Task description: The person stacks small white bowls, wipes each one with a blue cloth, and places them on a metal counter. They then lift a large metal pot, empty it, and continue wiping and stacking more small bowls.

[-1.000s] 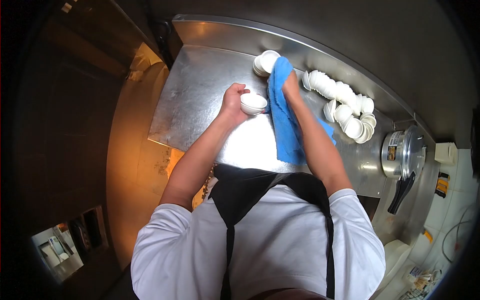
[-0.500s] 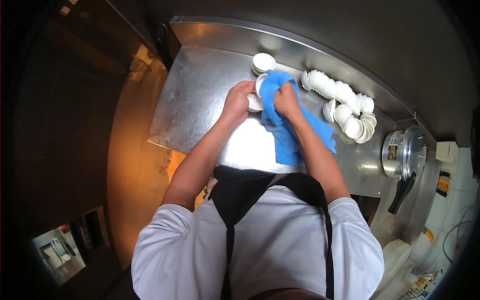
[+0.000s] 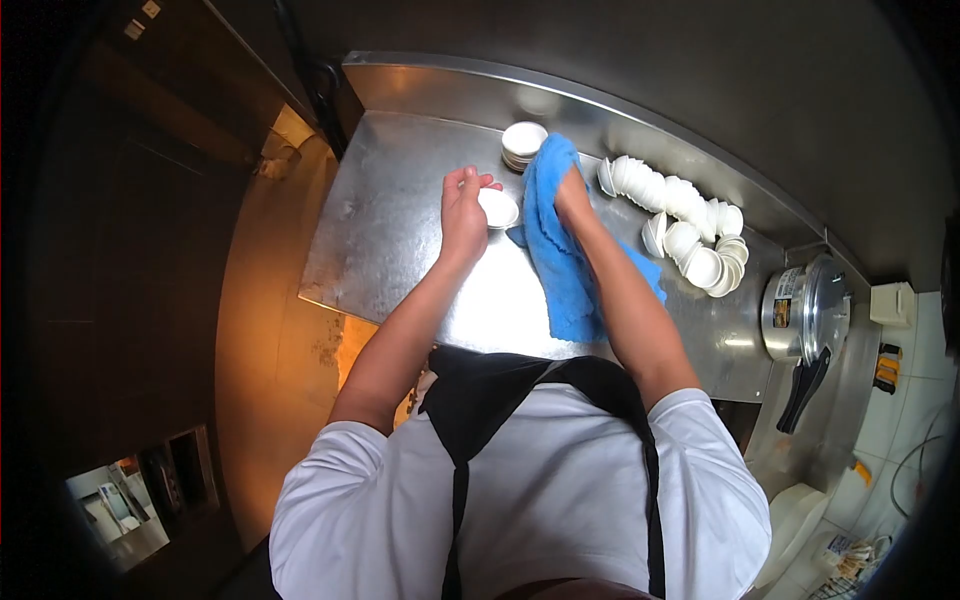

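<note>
A small white bowl (image 3: 498,208) sits in my left hand (image 3: 463,218), against the palm, its fingers curled along the far side. My right hand (image 3: 573,198) grips a blue cloth (image 3: 552,265), which hangs down toward me and spreads over the steel counter. The cloth's top end lies right beside a short stack of white bowls (image 3: 524,138) at the back of the counter. Whether a bowl is inside the cloth is hidden. To the right of my right hand, many nested white bowls (image 3: 640,185) lie on their sides in curved rows.
The steel counter (image 3: 390,200) has a raised back edge (image 3: 450,75). At its right end stands a pressure cooker (image 3: 800,310) with a black handle pointing toward me. A white container (image 3: 892,304) is beyond it. Brown flooring (image 3: 265,330) runs along the left.
The bowl that was between my hands at the cloth is out of my left hand's fingers. My left hand has drawn slightly left with the other bowl; the cloth's top has moved toward the stack.
</note>
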The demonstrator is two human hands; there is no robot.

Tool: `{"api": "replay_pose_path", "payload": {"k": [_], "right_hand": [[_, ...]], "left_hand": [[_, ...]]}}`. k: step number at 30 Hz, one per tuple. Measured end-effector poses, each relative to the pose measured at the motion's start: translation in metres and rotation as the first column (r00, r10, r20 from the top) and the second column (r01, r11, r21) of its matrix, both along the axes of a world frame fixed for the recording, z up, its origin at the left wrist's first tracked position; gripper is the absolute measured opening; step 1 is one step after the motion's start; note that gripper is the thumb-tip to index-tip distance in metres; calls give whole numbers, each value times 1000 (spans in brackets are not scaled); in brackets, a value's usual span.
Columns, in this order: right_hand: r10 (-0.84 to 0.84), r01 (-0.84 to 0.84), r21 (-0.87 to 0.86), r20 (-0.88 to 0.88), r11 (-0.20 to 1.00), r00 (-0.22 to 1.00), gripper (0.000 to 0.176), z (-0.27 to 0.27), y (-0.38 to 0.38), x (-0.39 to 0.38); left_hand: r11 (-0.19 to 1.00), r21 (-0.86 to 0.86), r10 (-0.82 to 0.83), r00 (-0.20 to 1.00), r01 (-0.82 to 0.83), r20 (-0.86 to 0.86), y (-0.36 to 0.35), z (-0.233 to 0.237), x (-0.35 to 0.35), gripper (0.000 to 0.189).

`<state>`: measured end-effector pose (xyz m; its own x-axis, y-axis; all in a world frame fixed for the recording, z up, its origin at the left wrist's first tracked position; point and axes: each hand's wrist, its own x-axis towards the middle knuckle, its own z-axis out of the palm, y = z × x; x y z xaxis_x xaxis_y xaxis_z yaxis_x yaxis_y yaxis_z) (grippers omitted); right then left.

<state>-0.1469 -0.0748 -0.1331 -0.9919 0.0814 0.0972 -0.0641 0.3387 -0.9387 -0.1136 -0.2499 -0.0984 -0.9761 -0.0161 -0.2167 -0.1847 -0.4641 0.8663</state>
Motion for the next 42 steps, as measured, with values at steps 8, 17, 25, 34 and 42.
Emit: {"api": "replay_pose_path", "payload": {"k": [8,17,25,34,42], "right_hand": [[161,-147,-320,18,936,987,23,32,-33,51],[-156,158,-72,40,985,987,27,7,4,-17],[452,-206,-951,-83,230,888,27,14,36,50],[-106,124,-176,108,977,988,47,-21,100,181],[-147,246,-902,206,355,967,43,-55,109,183]], "left_hand": [[934,-345,-281,784,91,-554,16,1,2,68],[902,-430,-223,882,25,-415,7,-11,13,70],[963,-263,-26,942,-67,-336,17,-9,13,45],[361,-868,183,939,-340,-292,17,-39,-55,65],[131,-987,-12,995,-95,-98,-31,-57,-145,22]]}}
